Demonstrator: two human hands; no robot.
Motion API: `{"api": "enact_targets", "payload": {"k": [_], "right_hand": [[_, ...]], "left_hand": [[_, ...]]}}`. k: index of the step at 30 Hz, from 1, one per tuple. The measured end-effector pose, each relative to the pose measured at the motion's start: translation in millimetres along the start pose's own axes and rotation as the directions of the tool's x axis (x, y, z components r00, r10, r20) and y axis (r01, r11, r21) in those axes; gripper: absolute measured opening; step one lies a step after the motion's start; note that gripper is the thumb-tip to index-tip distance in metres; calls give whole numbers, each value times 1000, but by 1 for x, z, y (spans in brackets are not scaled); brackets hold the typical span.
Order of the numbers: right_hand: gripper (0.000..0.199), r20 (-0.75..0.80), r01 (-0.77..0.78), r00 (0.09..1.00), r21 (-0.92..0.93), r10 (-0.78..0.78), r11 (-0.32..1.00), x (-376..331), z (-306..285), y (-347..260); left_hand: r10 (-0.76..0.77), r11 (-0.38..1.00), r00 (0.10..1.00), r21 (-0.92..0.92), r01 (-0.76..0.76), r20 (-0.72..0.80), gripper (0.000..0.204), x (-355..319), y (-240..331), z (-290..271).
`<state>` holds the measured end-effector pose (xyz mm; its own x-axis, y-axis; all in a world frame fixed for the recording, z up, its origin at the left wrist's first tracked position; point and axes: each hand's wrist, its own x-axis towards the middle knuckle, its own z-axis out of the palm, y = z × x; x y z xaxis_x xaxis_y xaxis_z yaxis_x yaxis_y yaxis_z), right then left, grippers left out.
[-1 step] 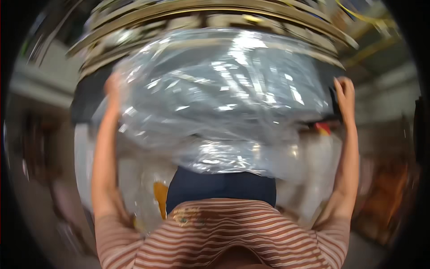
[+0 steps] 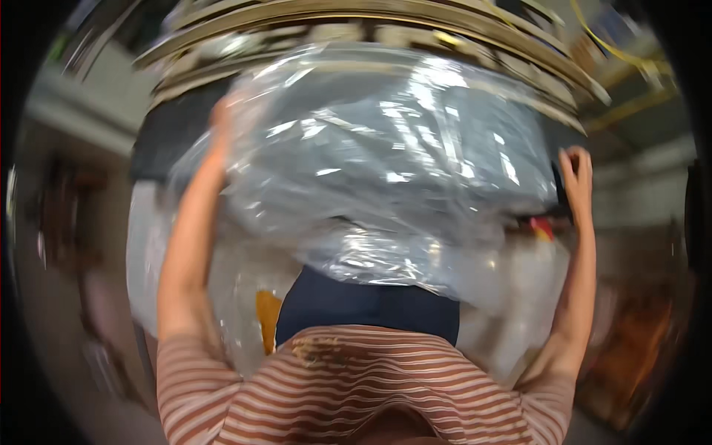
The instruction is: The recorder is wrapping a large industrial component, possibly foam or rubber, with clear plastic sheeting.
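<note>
A big clear plastic bag (image 2: 386, 170) stuffed with grey material fills the middle of the view, raised in front of me. My left hand (image 2: 220, 122) presses against its upper left side, partly veiled by the plastic. My right hand (image 2: 577, 176) grips its right edge with curled fingers. Both my arms reach up from the sleeves of a red-and-white striped shirt (image 2: 363, 393). The bag's lower edge hangs over a dark blue cloth (image 2: 363, 304) at my front.
Curved wooden shelf edges (image 2: 371, 18) run across the top, just beyond the bag. More pale plastic-wrapped bulk (image 2: 512, 297) lies below the bag, with an orange patch (image 2: 267, 319) at lower left and a small red item (image 2: 541, 225) near my right wrist. The surroundings are blurred.
</note>
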<state>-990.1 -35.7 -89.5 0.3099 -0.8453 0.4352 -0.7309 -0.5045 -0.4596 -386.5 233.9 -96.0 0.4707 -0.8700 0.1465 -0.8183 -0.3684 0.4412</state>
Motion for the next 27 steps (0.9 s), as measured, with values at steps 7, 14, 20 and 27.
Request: {"api": "enact_targets", "payload": {"k": [7,14,20,27], "right_hand": [[14,242,265,952,-341,-188,902,-41,-3,-85],[41,422,265,818,325,-391,908,-58,33,-225],[49,391,354,887,-239,-244,904,-9,75,-91],[38,197,355,926,-173,-321,919,-28,72,-134]], "left_hand": [[666,679,736,-307,-667,-124,27,58,209,134],[678,690,735,-369,-622,29,32,52,227,139],[375,828,696,-117,-549,-612,37,-122,117,36],[-509,853,742,-146,500,-436,74,-332,-85,79]]}}
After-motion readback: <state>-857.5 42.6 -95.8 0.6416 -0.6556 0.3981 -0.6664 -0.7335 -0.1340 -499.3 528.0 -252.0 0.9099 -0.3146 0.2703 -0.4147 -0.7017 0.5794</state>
